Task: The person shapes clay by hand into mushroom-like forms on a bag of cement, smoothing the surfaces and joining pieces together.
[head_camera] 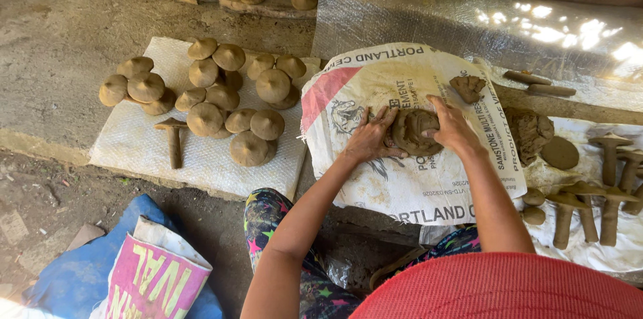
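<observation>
Clay lump [414, 131], rounded, damp, pressed between left hand [367, 139], right hand [452, 128].

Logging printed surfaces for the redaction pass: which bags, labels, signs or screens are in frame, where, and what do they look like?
Printed sack: white woven bag, red corner and dark lettering, spread flat under the clay lump that the left hand and right hand press.
Pink bag: bottom left, on a blue sheet, pink with pale lettering and white top edge.
No signs or screens.
</observation>
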